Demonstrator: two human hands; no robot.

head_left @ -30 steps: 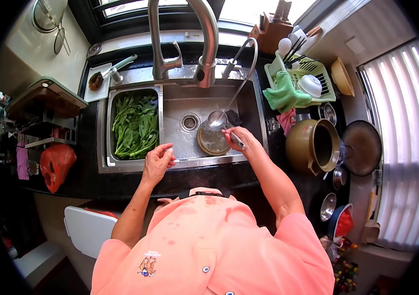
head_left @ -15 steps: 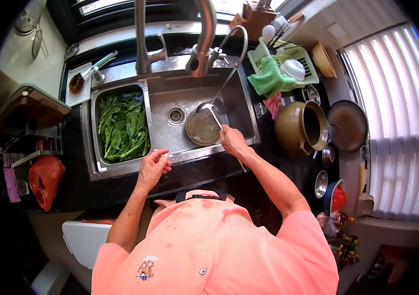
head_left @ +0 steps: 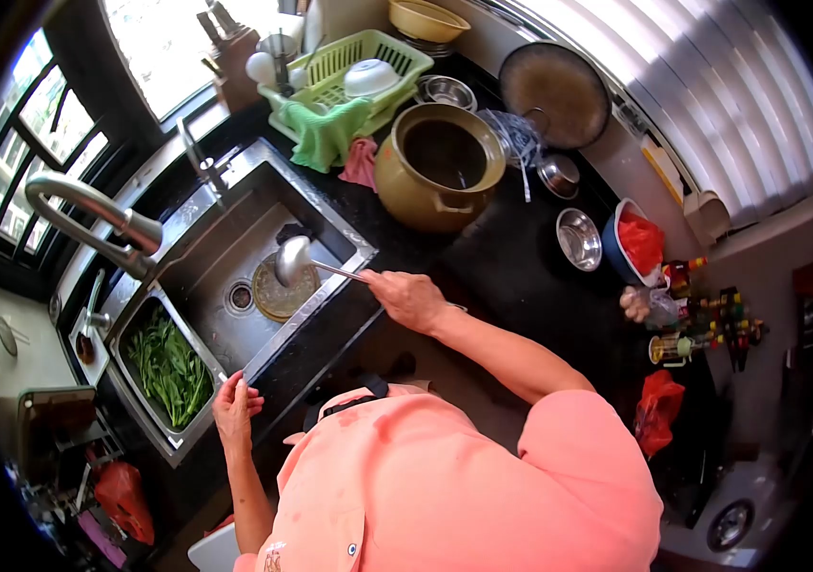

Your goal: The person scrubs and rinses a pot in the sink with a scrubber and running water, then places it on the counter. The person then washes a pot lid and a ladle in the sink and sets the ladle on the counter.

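My right hand is closed around the handle of a metal ladle. The ladle's bowl is above the right basin of the sink. Beneath it, a round brownish lid-like disc lies in that basin, beside the drain. At the front rim of the sink is my left hand, its fingers loosely bent and apart, with nothing in them. Leafy greens fill the tub on the left side of the sink. A large brown clay pot stands uncovered on the counter, right of the sink.
Behind the sink rises a tall faucet. A green dish rack with a white bowl and a green cloth sits behind the pot. Metal bowls and a dark round pan are to the right.
My view has turned right toward the clay pot. The ladle has risen in my right hand and its bowl has shifted toward the sink's front right. My left hand stays near the front rim.
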